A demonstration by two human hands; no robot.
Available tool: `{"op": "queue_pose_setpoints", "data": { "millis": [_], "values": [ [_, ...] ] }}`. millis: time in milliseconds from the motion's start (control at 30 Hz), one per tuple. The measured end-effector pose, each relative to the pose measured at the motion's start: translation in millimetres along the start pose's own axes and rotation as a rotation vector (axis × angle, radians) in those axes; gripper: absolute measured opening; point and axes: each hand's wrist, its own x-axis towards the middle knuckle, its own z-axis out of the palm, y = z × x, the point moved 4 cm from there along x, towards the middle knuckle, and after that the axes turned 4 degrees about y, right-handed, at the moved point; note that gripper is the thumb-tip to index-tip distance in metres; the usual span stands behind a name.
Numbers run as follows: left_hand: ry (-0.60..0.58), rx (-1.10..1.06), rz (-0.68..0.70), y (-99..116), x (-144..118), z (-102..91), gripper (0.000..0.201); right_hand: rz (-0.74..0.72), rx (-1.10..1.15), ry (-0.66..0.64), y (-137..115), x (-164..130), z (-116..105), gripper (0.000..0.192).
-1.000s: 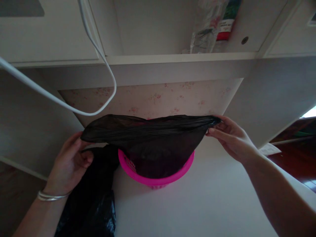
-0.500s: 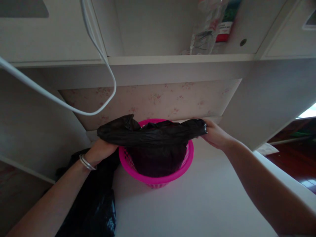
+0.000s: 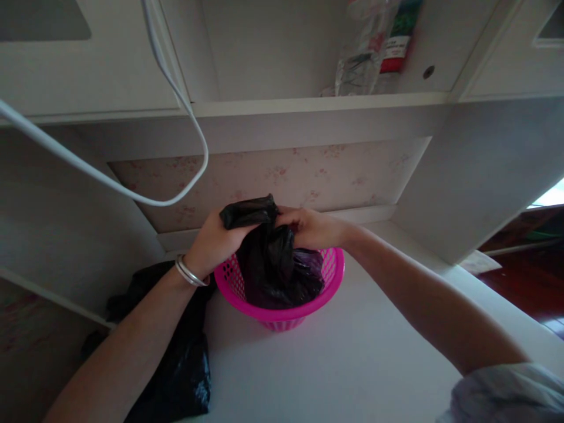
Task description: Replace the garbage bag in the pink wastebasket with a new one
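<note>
At the far left a white cable hangs in a loop from above, in front of the flowered wall panel. Below it, near the left edge of the white desk surface, a second crumpled black plastic bag lies slumped under the person's left forearm, which wears silver bangles at the wrist. The left hand is closed around the bunched top of a thin black plastic bin bag, gripping the gathered plastic just above the rim. Right beside it, touching the same bunch, the right hand is also closed on the bag's top, its fingers pinching the plastic. The bag's body hangs down inside a round bright pink plastic mesh basket, which stands on the desk near the back wall. Far up on the right, a clear plastic wrapper and a red-labelled package sit on the shelf.
</note>
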Motion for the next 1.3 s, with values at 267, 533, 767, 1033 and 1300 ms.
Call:
{"op": "queue_pose_setpoints", "data": {
  "millis": [267, 533, 767, 1033, 1300],
  "values": [
    [0.140, 0.247, 0.079, -7, -32, -3.4, 0.050, 0.124, -0.265, 0.144, 0, 6, -3, 0.011],
    [0.042, 0.512, 0.170, -35, -108, -8.4, 0.078, 0.069, -0.177, 0.548, -13, 12, -29, 0.010],
    [0.108, 0.565, 0.290, -35, -115, -1.8, 0.029, 0.035, -0.208, 0.632, -16, 23, -24, 0.011],
    [-0.039, 0.562, 0.363, -35, -120, 12.6, 0.024, 0.056, -0.119, 0.915, 10, 22, -44, 0.012],
    [-0.032, 0.570, 0.354, -43, -113, 13.6, 0.023, -0.151, -0.205, 1.291, -66, 8, -102, 0.016]
  ]
}}
